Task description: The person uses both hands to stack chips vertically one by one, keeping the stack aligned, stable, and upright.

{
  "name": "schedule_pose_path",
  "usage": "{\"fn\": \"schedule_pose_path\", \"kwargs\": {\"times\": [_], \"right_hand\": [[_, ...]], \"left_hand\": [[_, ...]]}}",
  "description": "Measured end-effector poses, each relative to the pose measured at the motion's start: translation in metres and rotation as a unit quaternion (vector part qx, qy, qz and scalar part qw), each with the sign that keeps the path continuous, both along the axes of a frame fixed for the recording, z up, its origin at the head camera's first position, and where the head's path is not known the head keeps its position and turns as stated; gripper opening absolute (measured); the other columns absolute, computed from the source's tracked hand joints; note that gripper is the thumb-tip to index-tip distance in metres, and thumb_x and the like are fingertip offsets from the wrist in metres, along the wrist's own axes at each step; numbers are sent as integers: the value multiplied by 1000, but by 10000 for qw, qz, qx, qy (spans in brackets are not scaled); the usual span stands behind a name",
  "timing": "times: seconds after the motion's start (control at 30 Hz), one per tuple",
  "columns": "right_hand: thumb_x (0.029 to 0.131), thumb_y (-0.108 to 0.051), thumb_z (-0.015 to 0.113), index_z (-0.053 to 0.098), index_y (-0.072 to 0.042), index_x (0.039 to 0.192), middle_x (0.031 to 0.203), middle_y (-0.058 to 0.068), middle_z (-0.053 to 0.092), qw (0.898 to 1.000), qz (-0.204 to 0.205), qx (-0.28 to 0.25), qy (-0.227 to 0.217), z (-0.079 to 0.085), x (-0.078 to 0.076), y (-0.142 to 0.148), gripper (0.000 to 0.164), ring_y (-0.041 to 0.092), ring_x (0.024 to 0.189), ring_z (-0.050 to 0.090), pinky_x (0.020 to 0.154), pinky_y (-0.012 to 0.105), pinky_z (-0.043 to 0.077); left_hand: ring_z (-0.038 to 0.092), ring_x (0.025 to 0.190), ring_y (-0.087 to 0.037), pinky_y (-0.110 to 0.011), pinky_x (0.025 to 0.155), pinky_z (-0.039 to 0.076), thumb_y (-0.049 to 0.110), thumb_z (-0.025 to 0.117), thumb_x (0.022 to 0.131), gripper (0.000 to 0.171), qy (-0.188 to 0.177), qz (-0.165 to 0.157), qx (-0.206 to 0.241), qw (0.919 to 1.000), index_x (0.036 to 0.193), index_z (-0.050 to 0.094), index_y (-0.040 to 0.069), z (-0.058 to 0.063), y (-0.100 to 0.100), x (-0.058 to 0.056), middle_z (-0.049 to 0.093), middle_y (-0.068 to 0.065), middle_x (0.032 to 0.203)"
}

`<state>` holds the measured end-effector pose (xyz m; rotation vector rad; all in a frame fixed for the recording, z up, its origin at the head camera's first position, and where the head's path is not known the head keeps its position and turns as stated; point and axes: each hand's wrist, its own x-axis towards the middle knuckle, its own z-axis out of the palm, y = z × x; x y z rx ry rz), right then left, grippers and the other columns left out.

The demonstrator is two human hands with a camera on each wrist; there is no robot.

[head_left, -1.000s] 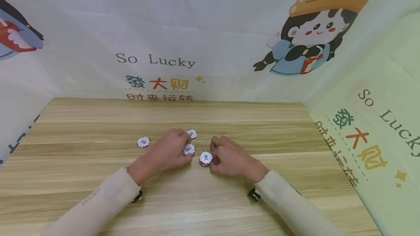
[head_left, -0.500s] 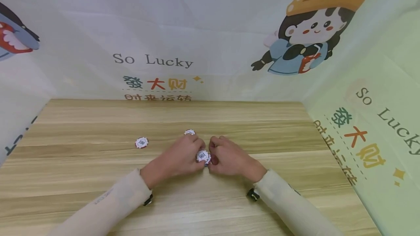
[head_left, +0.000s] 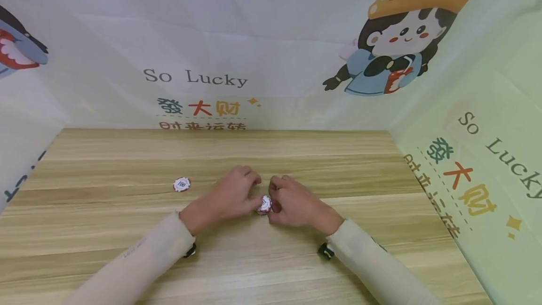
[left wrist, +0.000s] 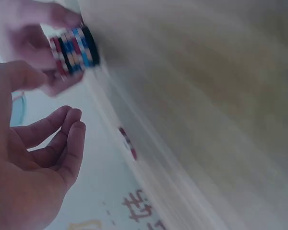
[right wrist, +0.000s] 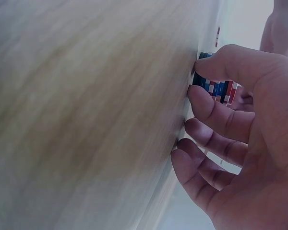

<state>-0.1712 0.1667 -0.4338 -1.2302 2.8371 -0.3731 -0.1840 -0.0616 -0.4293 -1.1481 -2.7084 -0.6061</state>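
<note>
Printed poker chips form a stack (head_left: 264,205) on the table; the left wrist view shows its red, white, blue and dark edges (left wrist: 76,51). My right hand (head_left: 296,201) holds the stack's right side between thumb and fingers, fingertips low by the tabletop. At the stack's left is my left hand (head_left: 230,194), its thumb tip beside the top chips and its fingers loosely bent, holding nothing. One loose chip (head_left: 181,184) marked 100 lies to the left. In the left wrist view a red-and-white chip (left wrist: 127,143) lies on the table beyond the left fingers.
The wooden table (head_left: 127,154) is enclosed by a pale printed cloth (head_left: 279,69) at the back and sides. A black strap (head_left: 326,251) shows under the right sleeve, and another (head_left: 190,250) under the left.
My left hand has carried a chip rightward onto the stack, let go and drawn back slightly to the left. It now covers the chip seen behind it earlier. My right hand stays at the stack.
</note>
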Motion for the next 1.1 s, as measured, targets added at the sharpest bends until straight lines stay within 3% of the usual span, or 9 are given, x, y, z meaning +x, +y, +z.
{"fn": "schedule_pose_path", "kwargs": {"times": [0.27,0.43,0.77,1.1], "right_hand": [[87,-23,81,57,-21,67,109,1,62,9999,45,115,42,0,-1,0,32,21,89,53,83,32,50],[87,-23,81,57,-21,67,109,1,62,9999,37,132,50,-1,-1,0,31,20,89,53,84,33,50],[86,-22,81,56,-21,66,107,-1,60,10000,-6,36,3,0,0,0,32,19,88,51,81,31,48],[86,-23,80,55,-21,67,107,0,60,9999,-10,105,44,0,0,0,32,20,88,51,83,32,49]], "left_hand": [[65,113,-42,-53,104,55,15,75,94,42,-202,591,-427,9971,126,70,-12,-6,-13,-24,67,-26,122],[65,112,-44,-54,103,55,18,76,96,43,-207,752,-738,9942,125,69,-12,-8,-14,-33,66,-28,125],[66,89,-37,-52,83,58,11,78,94,21,184,708,-625,9954,103,72,-7,-13,-16,-39,67,-20,98],[65,86,-34,-51,82,58,18,84,91,30,45,714,-522,9961,102,72,-6,-13,-19,-36,68,-16,92]]}}
